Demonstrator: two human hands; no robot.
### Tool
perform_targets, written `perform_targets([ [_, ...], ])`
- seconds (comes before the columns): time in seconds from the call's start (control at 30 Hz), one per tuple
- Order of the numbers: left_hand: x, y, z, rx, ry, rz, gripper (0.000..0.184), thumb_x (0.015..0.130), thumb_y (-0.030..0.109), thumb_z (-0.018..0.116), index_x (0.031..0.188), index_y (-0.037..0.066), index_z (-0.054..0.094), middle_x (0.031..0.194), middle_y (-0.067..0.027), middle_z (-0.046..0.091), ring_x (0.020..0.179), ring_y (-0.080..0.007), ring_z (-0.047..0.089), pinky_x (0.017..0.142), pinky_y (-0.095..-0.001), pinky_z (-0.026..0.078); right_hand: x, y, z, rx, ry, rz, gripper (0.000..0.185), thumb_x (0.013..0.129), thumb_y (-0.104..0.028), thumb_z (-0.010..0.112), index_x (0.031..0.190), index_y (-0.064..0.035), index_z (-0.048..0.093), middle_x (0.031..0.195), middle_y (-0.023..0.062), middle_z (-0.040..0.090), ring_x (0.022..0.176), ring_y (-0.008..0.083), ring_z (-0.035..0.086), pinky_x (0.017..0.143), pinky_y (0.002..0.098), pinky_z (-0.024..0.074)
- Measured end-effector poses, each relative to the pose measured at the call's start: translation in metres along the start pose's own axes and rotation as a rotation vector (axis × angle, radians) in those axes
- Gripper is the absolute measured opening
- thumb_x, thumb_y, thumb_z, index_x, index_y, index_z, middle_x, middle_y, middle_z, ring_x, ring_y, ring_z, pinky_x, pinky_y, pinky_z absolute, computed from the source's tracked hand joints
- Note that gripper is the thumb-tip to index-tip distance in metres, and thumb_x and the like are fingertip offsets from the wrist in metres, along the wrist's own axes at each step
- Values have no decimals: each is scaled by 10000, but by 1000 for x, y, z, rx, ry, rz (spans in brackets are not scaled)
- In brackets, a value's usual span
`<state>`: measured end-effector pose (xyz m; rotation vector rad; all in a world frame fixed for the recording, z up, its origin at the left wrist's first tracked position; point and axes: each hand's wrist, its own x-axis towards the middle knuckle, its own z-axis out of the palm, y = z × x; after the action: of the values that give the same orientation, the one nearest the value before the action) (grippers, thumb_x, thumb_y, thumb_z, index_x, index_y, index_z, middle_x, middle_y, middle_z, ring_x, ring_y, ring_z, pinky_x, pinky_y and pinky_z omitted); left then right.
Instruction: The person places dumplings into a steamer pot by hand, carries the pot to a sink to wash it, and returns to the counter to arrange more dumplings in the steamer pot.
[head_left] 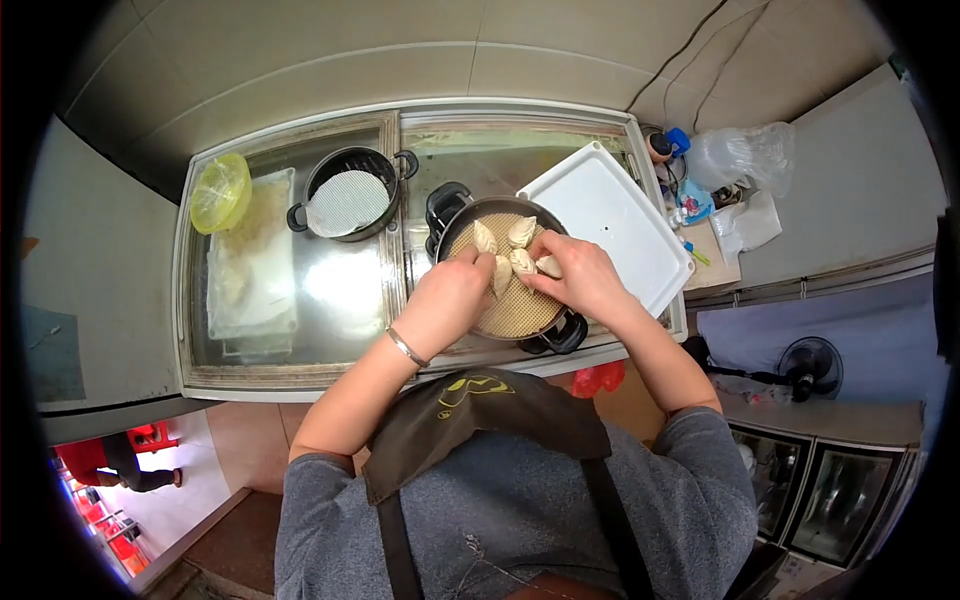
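Note:
A dark round pan (473,212) with black handles holds a tan perforated liner (525,310). Several pale pleated dumplings lie on the liner, one at the upper right (522,232) and one at the upper left (485,236). My left hand (458,296) is over the pan's left side, its fingers closed at a long dumpling (502,275). From the right, my right hand (580,272) reaches in with fingers bent round a dumpling (549,266), and its fingertips are beside another one (522,262) near the middle.
A white tray (610,225) lies right of the pan. Further left are a second black pot (362,155) with a white perforated liner and a yellow-green bowl (220,193). Plastic bags (745,155) and small items stand at the right. A person in red (85,462) is at the lower left.

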<state>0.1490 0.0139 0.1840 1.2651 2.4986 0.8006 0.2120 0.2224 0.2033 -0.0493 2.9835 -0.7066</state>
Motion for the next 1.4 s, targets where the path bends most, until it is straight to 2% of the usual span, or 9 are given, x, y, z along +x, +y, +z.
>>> perform_targets([
  [0.23, -2, 10, -12, -115, 64, 5, 377, 725, 96, 731, 1032, 11, 530, 1013, -161, 562, 835, -363, 615, 729, -407, 518, -8, 12, -21, 113, -8, -206, 413, 754, -164, 745, 1100, -32, 563, 1035, 118, 542, 965, 273, 589, 806, 369, 502],
  [0.47, 1, 21, -18, -399, 119, 283, 561, 711, 66, 726, 1245, 136, 570, 1318, -146, 435, 975, -322, 633, 829, -377, 538, -11, -24, -14, 479, 13, -263, 939, 631, -31, 841, 1403, -109, 312, 1202, 123, 434, 1065, 210, 588, 834, 328, 553],
  [0.6, 0, 17, -13, -488, 78, 244, 481, 695, 49, 730, 1159, 125, 630, 1298, -133, 463, 1026, -301, 609, 851, -388, 527, -19, -25, -5, 1111, -57, 15, 979, 622, -17, 845, 1420, -105, 286, 1297, 128, 415, 1102, 197, 563, 864, 303, 530],
  [0.7, -5, 9, -13, -191, 272, 191, 450, 650, 40, 732, 1082, 128, 642, 1191, -106, 556, 1145, -303, 511, 950, -404, 433, -19, 11, -15, 715, 89, -187, 785, 727, -96, 785, 1381, -61, 354, 1219, 115, 512, 1059, 194, 585, 909, 317, 489],
  [0.83, -6, -6, -5, 63, 324, 133, 385, 627, 75, 763, 986, 93, 625, 1196, -101, 540, 1214, -334, 450, 1027, -515, 319, -31, 142, -14, 636, 323, 310, 405, 837, -215, 680, 1172, -15, 570, 1020, 116, 646, 904, 193, 640, 804, 315, 514],
  [0.9, -9, -9, 1, 166, 285, 12, 429, 600, 120, 797, 990, 109, 618, 1250, -104, 512, 1272, -357, 393, 1061, -536, 271, -56, 192, 3, -195, 28, 664, 465, 790, -359, 705, 1089, -17, 612, 1019, 168, 660, 942, 281, 648, 814, 375, 514],
  [0.97, -9, -10, 4, 173, 273, -22, 433, 596, 133, 803, 986, 107, 617, 1267, -103, 498, 1288, -365, 371, 1066, -538, 265, -82, 228, 41, -335, -155, 755, 532, 725, -456, 724, 1039, -37, 632, 1006, 180, 663, 960, 343, 630, 835, 422, 501],
  [1.2, -10, -10, 0, 200, 183, -68, 446, 602, 214, 823, 980, 95, 620, 1308, -113, 470, 1323, -371, 324, 1082, -548, 239, -101, 238, 82, -116, -3, 761, 405, 668, -294, 786, 951, -36, 655, 924, 143, 682, 881, 301, 652, 799, 380, 511],
  [1.4, -10, -11, 0, 159, 164, -53, 456, 601, 255, 828, 976, 78, 639, 1319, -131, 468, 1325, -367, 330, 1076, -550, 251, -51, 158, 0, 811, 300, 445, 288, 820, -119, 693, 1083, -18, 636, 900, 62, 663, 854, 121, 624, 793, 247, 478],
])
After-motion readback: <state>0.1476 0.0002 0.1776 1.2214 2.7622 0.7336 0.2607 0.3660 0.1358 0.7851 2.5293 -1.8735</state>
